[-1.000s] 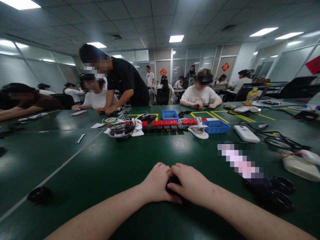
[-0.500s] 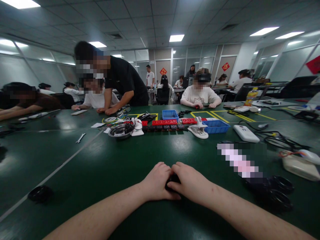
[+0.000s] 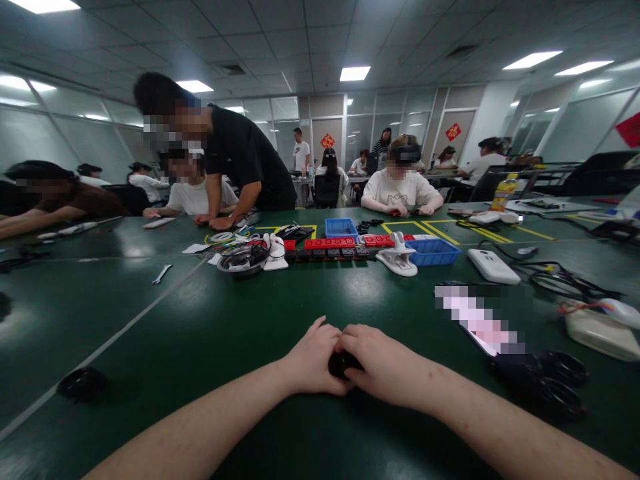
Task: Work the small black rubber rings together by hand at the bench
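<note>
Both of my hands meet around a small round black object [image 3: 344, 365] just above the green table [image 3: 240, 340], near its front. My left hand [image 3: 316, 357] grips it from the left, its thumb under the near side and its index finger lifted a little. From the right, my right hand [image 3: 375, 363] curls its fingers over the top, with the thumb on the near side. Much of the object is hidden by the fingers. A similar black ring-shaped part [image 3: 83, 385] lies at the left, and more black rings [image 3: 563, 383] lie at the right.
Farther back are a metal bowl of cables [image 3: 243, 260], red and black socket blocks [image 3: 330, 248], a white clamp [image 3: 397, 257] and blue trays [image 3: 433, 252]. A wrench [image 3: 161, 274] lies left. Right are a white box [image 3: 493, 267] and cables. People work across the table.
My hands have shifted slightly around the black object, and more of it shows between them. A finger of my left hand has lifted. The standing person across the table has leaned left.
</note>
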Demonstrator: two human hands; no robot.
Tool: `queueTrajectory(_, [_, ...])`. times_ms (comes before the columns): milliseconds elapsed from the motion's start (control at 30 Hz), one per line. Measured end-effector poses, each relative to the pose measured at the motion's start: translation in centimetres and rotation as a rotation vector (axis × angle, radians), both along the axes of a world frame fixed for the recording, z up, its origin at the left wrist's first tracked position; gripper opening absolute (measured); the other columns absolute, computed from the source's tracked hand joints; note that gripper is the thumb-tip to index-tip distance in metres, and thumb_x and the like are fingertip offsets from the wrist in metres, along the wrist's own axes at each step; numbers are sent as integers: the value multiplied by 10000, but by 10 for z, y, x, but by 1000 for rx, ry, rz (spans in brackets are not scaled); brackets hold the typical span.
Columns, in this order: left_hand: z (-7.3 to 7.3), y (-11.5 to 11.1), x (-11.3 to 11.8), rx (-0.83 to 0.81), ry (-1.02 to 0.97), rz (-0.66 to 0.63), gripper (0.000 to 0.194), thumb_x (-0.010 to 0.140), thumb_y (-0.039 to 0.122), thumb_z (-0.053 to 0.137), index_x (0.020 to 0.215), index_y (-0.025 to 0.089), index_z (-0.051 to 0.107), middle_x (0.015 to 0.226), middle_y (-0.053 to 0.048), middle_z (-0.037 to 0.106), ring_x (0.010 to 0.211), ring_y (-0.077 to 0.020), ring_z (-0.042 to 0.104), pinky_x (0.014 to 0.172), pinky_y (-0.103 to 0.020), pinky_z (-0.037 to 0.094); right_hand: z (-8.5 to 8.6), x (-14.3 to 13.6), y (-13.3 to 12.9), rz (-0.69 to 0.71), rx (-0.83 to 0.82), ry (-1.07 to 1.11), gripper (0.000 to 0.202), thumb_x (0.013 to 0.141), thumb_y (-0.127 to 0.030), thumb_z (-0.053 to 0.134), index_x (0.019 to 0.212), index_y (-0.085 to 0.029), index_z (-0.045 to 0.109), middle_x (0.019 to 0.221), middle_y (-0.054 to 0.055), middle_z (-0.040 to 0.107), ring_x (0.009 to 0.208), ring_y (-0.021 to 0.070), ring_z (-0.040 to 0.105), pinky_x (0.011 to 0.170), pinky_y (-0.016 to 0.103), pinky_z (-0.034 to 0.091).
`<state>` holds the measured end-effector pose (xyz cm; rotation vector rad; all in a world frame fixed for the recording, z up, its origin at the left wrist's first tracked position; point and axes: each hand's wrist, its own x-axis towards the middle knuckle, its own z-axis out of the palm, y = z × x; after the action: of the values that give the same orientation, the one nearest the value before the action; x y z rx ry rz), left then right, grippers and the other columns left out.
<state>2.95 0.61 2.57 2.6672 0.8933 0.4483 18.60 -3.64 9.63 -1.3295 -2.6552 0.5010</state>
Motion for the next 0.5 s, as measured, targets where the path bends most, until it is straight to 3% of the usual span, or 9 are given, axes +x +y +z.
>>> queueTrajectory(200, [-4,15,-6,-90,-27,-138,284,550,342,727,752,186,605,876,-7,556,883,-194,513,847,-331,406,-4,-1,-1,250,-69,39,269,664,-13,472,805,-150,655,885,49,629,860,152,550,769,248,420])
queueTrajectory(333, [-6,18,-9,-94,-41,-172,263,578,310,724,786,188,619,904,-10,558,913,-192,507,849,-313,398,-22,-9,1,297,13,-9,241,656,-7,472,719,-148,658,730,32,639,787,153,559,806,277,400])
queueTrajectory(500, [-9,16,-9,-38,-40,-144,298,552,303,720,794,177,599,911,-21,541,911,-202,500,846,-309,402,-33,-11,5,272,110,95,208,650,-24,456,670,-147,622,700,29,612,732,139,538,758,260,403])
